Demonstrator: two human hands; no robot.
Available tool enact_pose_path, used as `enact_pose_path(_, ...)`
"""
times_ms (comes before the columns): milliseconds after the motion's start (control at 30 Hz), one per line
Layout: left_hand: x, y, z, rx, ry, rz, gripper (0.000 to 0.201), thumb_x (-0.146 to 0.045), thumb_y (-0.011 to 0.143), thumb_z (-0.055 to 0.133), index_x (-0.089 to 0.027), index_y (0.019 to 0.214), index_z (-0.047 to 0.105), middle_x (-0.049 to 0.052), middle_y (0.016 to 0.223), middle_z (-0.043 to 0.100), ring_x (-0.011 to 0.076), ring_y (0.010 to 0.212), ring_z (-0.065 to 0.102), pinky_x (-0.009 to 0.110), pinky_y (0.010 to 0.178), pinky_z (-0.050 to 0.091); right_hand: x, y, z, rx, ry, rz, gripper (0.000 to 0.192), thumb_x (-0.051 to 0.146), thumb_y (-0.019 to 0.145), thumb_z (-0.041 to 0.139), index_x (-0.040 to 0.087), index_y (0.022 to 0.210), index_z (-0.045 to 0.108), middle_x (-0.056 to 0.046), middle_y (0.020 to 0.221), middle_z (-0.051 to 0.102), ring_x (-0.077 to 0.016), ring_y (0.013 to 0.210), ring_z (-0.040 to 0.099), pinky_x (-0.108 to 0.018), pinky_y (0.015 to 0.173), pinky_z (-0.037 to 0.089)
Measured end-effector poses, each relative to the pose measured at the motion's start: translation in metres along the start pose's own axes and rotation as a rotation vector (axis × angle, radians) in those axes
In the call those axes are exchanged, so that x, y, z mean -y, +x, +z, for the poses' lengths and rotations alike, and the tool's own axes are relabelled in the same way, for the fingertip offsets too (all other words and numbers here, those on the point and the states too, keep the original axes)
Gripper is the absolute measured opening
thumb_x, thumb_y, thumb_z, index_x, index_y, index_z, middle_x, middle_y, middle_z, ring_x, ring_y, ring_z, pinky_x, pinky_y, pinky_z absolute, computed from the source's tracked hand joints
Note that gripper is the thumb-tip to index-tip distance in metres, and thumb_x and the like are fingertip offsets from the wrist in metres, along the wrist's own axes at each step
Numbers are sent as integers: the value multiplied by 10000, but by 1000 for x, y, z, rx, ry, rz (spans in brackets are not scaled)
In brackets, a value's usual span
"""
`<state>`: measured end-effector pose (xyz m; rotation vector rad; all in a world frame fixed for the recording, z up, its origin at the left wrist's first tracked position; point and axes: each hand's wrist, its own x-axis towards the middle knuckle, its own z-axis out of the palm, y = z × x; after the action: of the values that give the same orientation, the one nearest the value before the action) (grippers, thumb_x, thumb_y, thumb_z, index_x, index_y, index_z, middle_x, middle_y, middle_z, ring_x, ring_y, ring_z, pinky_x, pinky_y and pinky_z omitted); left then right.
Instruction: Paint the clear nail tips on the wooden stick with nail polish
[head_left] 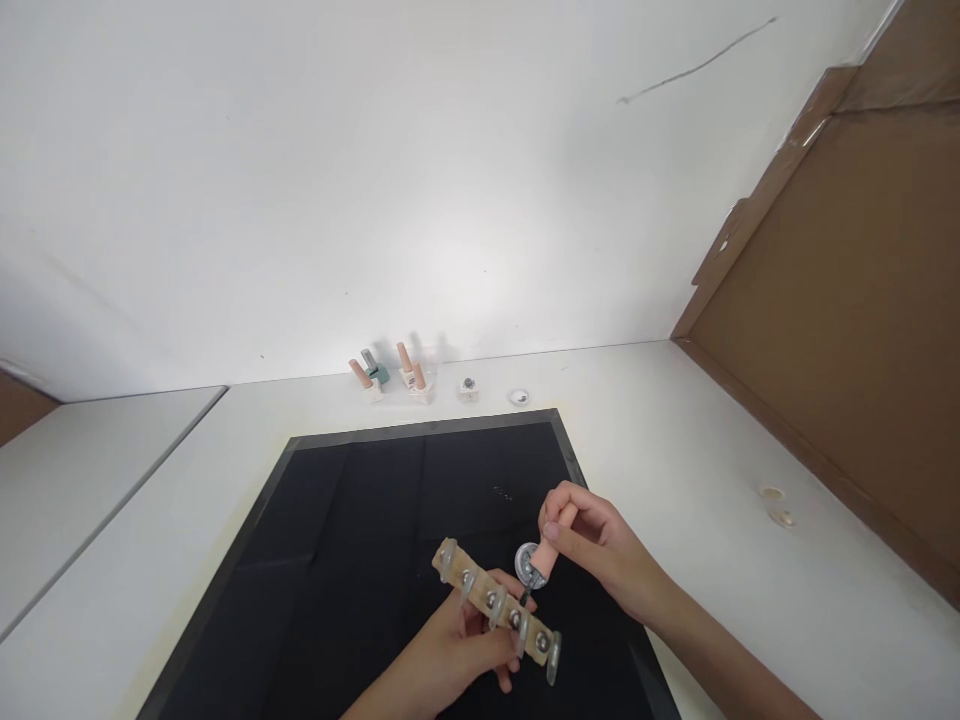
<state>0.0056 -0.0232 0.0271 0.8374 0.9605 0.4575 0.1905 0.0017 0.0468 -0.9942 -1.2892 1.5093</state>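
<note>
Wht wall (450, 180), brn panel (847, 300) R.

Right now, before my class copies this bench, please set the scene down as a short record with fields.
Left hand: holds a studded strip bearing clear tips
Right hand: holds a brush by its peach handle
Brush end: pointing down, close to the strip; contact unclear
Beside brush: round silvery disc
Below hands: black mat
Behind mat: small bottles, white dish
Right side: two small round pieces

No text, label, number or sign can be read here
</note>
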Motion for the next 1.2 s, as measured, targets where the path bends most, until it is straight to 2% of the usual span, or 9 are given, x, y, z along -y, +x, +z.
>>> enact_pose_path(467, 0, 1, -1, 30, 17, 7, 239, -158, 619, 623, -157, 851, 563, -23, 662, 550, 104, 599, 496, 252, 567, 431, -3, 1, -1, -52, 14, -4, 238, 414, 853, 537, 190, 772, 542, 12, 692, 534, -122, 605, 488, -254, 608, 409)
enact_pose_path(1200, 0, 0, -1, 20, 0, 11, 295, -226, 620, 675, -147, 877, 554, -16, 695, 548, 99, 599, 493, 255, 565, 429, -1, 1, -2, -48, 2, 6, 229, 407, 856, 534, 192, 779, 542, 12, 687, 531, -124, 608, 480, -254, 617, 407)
